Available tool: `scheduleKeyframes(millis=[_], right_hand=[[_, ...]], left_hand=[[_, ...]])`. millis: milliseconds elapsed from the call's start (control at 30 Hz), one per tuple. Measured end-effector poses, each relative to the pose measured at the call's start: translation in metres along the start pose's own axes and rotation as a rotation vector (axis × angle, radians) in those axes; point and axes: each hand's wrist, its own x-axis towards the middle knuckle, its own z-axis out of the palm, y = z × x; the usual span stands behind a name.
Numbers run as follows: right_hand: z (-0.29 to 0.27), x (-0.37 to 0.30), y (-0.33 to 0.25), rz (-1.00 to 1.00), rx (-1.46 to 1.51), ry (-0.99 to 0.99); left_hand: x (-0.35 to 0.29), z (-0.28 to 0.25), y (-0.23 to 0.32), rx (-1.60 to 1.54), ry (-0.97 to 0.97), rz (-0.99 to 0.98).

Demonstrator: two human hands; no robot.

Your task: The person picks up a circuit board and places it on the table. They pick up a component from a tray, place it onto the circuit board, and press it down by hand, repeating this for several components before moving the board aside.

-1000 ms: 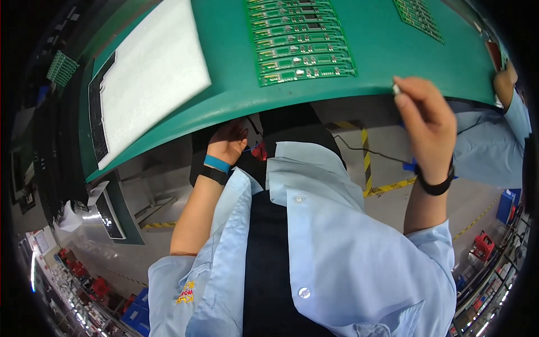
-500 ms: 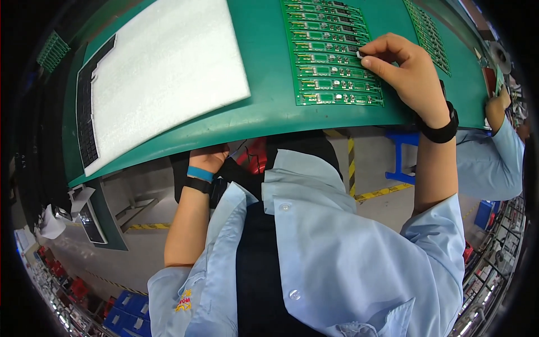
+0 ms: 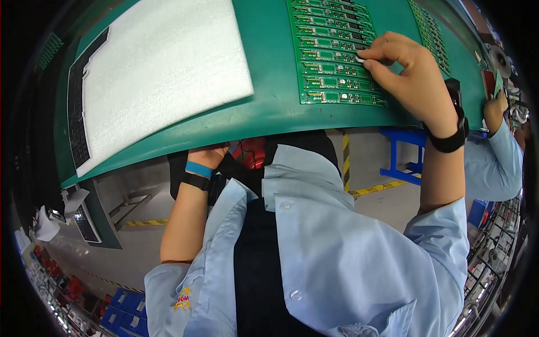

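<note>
My right hand (image 3: 414, 78) is over the right part of a panel of green circuit boards (image 3: 320, 69). Thumb and forefinger pinch a small white piece (image 3: 360, 59), too small to make out its kind, at one of the nearer boards. Long narrow boards make up the panel, row upon row, with white, black and silver components on them. My left hand (image 3: 208, 155) is low at the near table edge, by my lap. The edge covers most of its fingers, so what it holds, if anything, is hidden.
A white foam sheet (image 3: 168, 73) lies over black keyboard-like strips (image 3: 78, 118) on the green table (image 3: 269, 109), at left. Another board panel (image 3: 431, 36) is at far right. Beside it, another person's hand (image 3: 494, 112) reaches in. A blue stool (image 3: 393, 151) stands below.
My right wrist has shifted a little right and toward me, while the fingertips stay near the same boards with the white piece. The whole view has moved slightly. My left hand has barely moved.
</note>
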Motion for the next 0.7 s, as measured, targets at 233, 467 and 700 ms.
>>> scheduleKeyframes(millis=[233,467,700], right_hand=[[0.017,-0.014,-0.008,-0.206,-0.322,0.223],[0.016,-0.010,-0.001,-0.071,-0.125,0.191],[0.012,-0.009,0.007,-0.104,-0.061,0.146]], left_hand=[[-0.011,0.012,-0.005,0.137,-0.055,0.099],[-0.019,0.028,-0.016,0.275,-0.012,0.086],[-0.020,0.022,-0.011,0.225,-0.019,0.080]])
